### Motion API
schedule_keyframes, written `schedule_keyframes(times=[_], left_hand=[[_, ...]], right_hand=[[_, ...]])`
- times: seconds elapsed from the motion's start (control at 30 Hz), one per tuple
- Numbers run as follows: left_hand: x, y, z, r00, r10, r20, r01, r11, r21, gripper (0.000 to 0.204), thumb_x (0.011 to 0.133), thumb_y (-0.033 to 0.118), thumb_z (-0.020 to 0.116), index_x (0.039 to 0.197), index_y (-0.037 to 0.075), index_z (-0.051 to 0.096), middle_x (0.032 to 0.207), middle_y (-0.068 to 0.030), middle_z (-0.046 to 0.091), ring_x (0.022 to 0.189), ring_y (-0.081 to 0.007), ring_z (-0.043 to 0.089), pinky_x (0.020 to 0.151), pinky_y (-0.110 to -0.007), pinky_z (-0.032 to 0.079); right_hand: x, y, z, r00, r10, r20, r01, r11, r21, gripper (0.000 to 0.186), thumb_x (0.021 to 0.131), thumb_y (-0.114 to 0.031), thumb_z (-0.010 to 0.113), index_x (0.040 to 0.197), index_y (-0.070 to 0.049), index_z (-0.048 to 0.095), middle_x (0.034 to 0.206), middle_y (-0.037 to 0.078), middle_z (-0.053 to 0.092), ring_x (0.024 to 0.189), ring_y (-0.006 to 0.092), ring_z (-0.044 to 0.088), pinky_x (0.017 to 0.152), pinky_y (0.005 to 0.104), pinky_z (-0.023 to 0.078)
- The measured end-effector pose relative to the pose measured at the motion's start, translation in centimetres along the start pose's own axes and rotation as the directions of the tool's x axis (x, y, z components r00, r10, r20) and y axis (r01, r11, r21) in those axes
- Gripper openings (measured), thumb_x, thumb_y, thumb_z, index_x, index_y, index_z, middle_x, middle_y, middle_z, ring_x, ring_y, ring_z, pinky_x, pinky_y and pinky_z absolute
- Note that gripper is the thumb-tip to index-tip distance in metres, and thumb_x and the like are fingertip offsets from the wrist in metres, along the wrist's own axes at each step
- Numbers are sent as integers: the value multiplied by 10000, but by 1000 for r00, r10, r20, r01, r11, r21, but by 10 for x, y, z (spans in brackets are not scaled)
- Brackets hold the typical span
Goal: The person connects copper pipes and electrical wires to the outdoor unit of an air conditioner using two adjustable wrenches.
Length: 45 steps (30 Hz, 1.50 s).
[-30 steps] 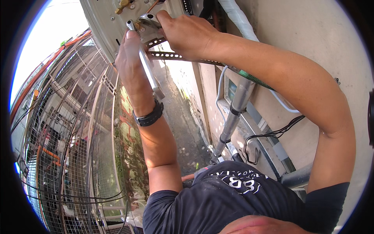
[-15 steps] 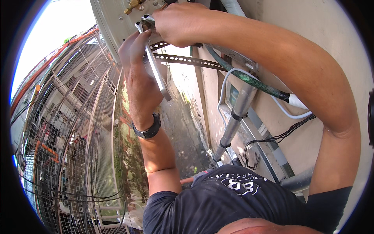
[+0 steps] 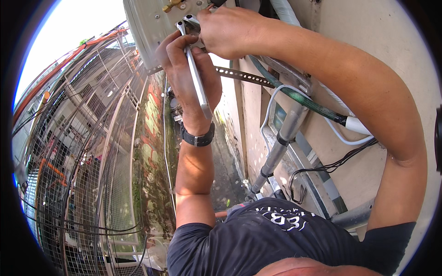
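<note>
My left hand (image 3: 191, 76) is raised near the top of the picture, its fingers curled round a long silver wrench (image 3: 195, 78). The wrench's small ringed end points up toward the grey metal casing (image 3: 149, 32), and its thicker end slants down across my palm. My right hand (image 3: 228, 32) reaches in from the right with bent fingers, close beside the left fingertips. A second ringed silver end (image 3: 190, 19) shows next to the right fingers; what that hand grips is mostly hidden. Brass fittings (image 3: 172, 5) stick out of the casing just above.
A perforated metal strip (image 3: 246, 77) runs below my hands. Green hose (image 3: 304, 101), white cable (image 3: 269, 110), black wires (image 3: 317, 166) and a metal pole (image 3: 283, 138) lie along the wall at right. Wire mesh (image 3: 83, 184) and tangled cables fill the left, above a narrow alley floor.
The picture has shifted, so the casing sits farther right. My left hand has moved right and up, and the wrench stands more upright. My right hand stays by the fittings.
</note>
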<state>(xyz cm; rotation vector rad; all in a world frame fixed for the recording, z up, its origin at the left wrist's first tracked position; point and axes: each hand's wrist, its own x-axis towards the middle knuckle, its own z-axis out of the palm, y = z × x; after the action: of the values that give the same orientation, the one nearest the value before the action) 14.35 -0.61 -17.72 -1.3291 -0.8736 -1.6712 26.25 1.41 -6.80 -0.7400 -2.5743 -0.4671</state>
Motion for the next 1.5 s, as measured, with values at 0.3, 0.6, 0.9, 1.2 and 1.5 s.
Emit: schedule_keyframes(times=[0.3,0.6,0.9,1.2,1.5], left_hand=[[7,5,1,985,173,12,-173,976,135,193,862,75,699,1009,-21,618,1394,-225,478,1286,-386,504,1074,-463,419],[4,-25,42,958,271,-95,-269,963,30,363,847,288,821,842,69,532,1243,-125,671,1268,-363,602,1106,-520,427],[6,-22,43,957,271,-103,-273,962,0,245,819,162,782,855,70,557,1257,-122,668,1288,-364,591,1128,-526,418],[1,-14,32,980,189,-62,-194,978,-82,346,914,309,782,913,24,585,1351,-170,496,1366,-387,510,1174,-534,393],[0,1,18,974,201,-101,-225,885,-407,373,887,366,758,841,79,524,816,-78,520,807,-275,564,1047,-521,435]], right_hand=[[27,11,-54,887,-219,407,176,974,141,305,890,-138,532,972,53,756,886,205,753,798,300,738,695,430,570],[-43,31,-52,986,-152,74,19,532,847,411,963,-193,561,1237,110,594,1051,203,698,965,255,709,758,362,585],[-86,-1,-90,988,-62,143,-67,658,750,492,969,-340,694,1236,62,599,1125,189,675,985,222,672,777,331,564],[-115,35,22,787,-53,-615,563,469,681,253,1012,-199,632,1176,-20,701,1257,182,699,1180,297,670,1005,384,525],[-81,9,54,385,109,-917,781,490,386,320,1009,-270,590,800,-29,622,927,129,706,840,279,632,875,425,472]])
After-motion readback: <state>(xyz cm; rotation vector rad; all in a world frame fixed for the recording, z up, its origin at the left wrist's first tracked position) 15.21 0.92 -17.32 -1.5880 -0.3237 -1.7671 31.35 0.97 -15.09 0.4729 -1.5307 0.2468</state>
